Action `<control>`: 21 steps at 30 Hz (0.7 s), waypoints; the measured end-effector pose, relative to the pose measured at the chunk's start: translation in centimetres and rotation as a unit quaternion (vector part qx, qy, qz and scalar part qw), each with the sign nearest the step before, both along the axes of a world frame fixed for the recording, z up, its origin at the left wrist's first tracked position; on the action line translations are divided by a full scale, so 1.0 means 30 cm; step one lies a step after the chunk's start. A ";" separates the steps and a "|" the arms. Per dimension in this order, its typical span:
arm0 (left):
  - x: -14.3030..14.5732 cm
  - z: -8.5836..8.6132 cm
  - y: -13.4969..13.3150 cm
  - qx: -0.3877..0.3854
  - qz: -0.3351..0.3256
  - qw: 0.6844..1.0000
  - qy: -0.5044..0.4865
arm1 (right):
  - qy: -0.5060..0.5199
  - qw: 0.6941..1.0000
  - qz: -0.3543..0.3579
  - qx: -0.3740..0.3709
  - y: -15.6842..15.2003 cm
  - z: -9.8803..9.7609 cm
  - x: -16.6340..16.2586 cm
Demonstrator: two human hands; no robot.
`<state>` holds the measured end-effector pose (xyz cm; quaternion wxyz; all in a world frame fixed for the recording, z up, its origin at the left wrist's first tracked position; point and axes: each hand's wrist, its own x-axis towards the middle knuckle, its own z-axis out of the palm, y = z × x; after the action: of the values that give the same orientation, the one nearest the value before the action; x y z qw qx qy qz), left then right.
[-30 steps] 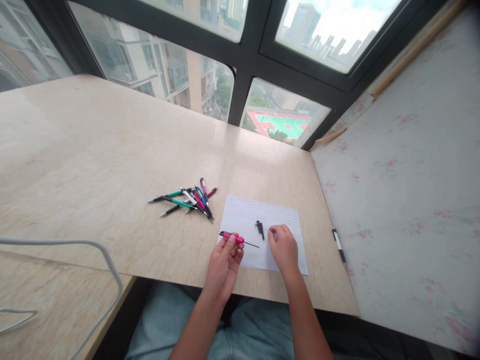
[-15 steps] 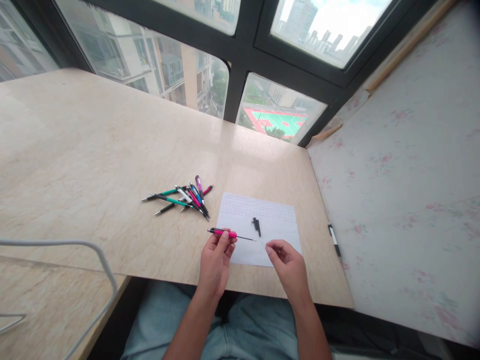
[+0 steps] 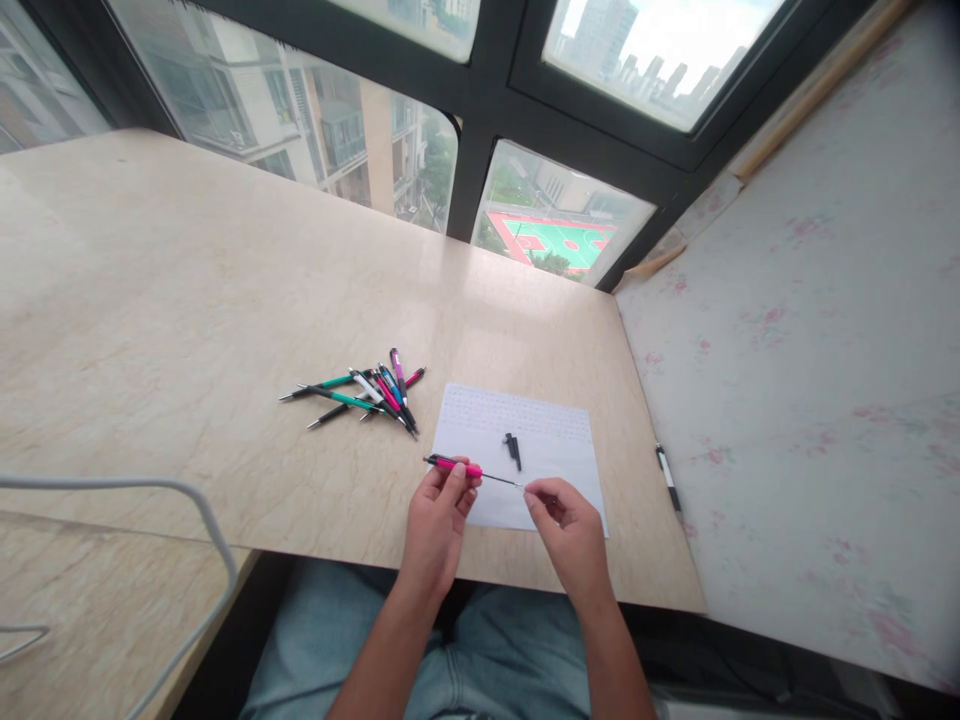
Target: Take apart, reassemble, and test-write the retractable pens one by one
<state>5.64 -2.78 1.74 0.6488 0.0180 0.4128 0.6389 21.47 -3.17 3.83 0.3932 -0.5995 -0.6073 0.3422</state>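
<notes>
Gripping pink pen [image 3: 445, 462] in curled left hand [image 3: 435, 520], lower centre of frame, seemingly to steady its bare refill [image 3: 499, 479]; pinching at the tip [image 3: 518, 486] with right hand [image 3: 570, 525], cannot tell on what.

left hand [image 3: 436, 515]: bare | right hand [image 3: 571, 525]: bare | forearms [image 3: 386, 640]: bare | legs: light-blue denim [image 3: 517, 650], stitched seam [image 3: 454, 685]

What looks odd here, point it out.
The slim pink and black pen in the left hand lacks its front end, baring a thin dark refill. A slender white and black pen lies alone beside the white floral wall, away from the multicoloured pen pile.
</notes>
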 end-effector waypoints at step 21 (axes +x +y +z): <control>-0.002 -0.005 -0.002 -0.002 0.001 1.000 0.005 | -0.012 1.000 -0.004 -0.001 -0.010 0.012 0.017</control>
<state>5.58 -2.84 1.60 0.6460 0.0195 0.4171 0.6390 21.97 -3.47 4.20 0.3868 -0.6067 -0.6087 0.3342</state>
